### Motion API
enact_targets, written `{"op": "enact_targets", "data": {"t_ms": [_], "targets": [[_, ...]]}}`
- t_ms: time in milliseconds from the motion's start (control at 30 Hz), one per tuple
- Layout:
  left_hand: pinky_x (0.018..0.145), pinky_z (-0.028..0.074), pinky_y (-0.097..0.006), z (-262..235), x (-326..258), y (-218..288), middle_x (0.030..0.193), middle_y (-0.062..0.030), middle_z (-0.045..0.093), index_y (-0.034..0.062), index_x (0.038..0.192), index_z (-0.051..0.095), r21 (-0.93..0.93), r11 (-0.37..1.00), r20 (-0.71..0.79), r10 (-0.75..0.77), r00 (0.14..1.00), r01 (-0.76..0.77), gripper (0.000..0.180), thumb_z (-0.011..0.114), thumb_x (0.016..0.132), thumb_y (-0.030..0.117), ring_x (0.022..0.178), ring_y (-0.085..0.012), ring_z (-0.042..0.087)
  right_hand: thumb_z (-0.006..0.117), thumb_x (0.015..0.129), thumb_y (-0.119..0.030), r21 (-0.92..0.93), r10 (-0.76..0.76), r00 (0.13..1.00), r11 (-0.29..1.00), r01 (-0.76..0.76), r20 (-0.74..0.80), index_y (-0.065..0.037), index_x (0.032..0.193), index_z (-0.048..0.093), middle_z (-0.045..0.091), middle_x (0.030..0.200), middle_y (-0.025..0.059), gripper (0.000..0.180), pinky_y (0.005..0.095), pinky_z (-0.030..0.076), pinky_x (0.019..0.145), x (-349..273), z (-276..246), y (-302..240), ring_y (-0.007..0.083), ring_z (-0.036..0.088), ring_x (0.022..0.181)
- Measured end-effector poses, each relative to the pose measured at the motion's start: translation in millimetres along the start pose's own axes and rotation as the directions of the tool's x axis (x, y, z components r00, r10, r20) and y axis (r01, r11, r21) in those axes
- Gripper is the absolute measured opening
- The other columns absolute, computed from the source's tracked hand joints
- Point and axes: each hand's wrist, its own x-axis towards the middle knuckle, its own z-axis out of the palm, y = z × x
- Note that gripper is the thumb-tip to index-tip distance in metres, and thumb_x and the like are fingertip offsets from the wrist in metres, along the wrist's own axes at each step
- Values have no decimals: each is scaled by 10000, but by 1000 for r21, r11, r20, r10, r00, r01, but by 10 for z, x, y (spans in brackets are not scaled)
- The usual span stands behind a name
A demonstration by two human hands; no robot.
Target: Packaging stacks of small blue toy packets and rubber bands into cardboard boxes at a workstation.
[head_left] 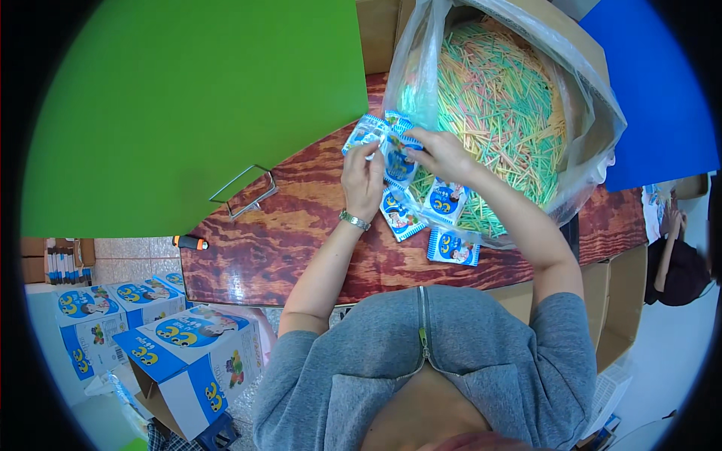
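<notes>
At the left of the open brown carton lined with a clear plastic bag [598, 94], a small blue-and-white printed sachet of shiny film [366, 134] seems liable to slip, since only fingertips support it and film is slick. A second blue-and-white film sachet [401, 161], at the carton's left rim, could pull against the first or tear if the two hands drew apart while the sachets are joined; whether they are joined is unclear. A loose blue-and-white sachet [401, 216] by the carton's near left corner could be knocked by a forearm, and another matching sachet [449, 200], over the carton's near left part, could slide in among the thin pastel sticks [500, 113] because they make an uneven bed. A further blue-and-white sachet [453, 248], at the carton's near side, might be brushed off by the person's body. As for the hands, the left hand [363, 177], left of the carton, is curled nearly closed, thumb and fingers pinching the first sachet's lower part. The right hand [445, 156], reaching over the carton's left part, is loosely curled, with thumb and forefinger gripping the second sachet's right edge; its remaining fingertips are hard to make out.
</notes>
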Motion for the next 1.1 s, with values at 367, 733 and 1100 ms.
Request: {"op": "enact_targets", "data": {"t_ms": [367, 733, 1100], "targets": [[741, 495, -388, 254, -136, -266, 1011, -47, 565, 128, 1109, 639, 280, 883, 421, 240, 875, -377, 377, 740, 747, 100, 928, -276, 546, 782, 732, -343, -535, 200, 979, 831, -151, 33, -110, 937, 600, 621, 883, 78, 360, 418, 521, 720, -665, -213, 184, 273, 625, 932], [800, 480, -386, 283, -141, 58, 992, -63, 609, 83, 1038, 679, 279, 875, 337, 297, 893, -396, 251, 716, 819, 200, 953, -274, 554, 674, 746, -165, -616, -79, 997, 786, 61, -1, -113, 795, 615, 620, 877, 37, 93, 367, 515, 703, -764, -374, 207, 231, 604, 849], [595, 431, -227, 468, -16, 199, 766, 19, 649, -15, 934, 693, -153, 914, 579, -224, 784, 375, 222, 647, 939, 201, 675, -33, 507, 726, 833, -175, 46, 86, 993, 996, -83, -77, -10, 912, 640, 652, 829, 124, 202, 384, 483, 657, -536, -684, -38, 273, 648, 779]]}}
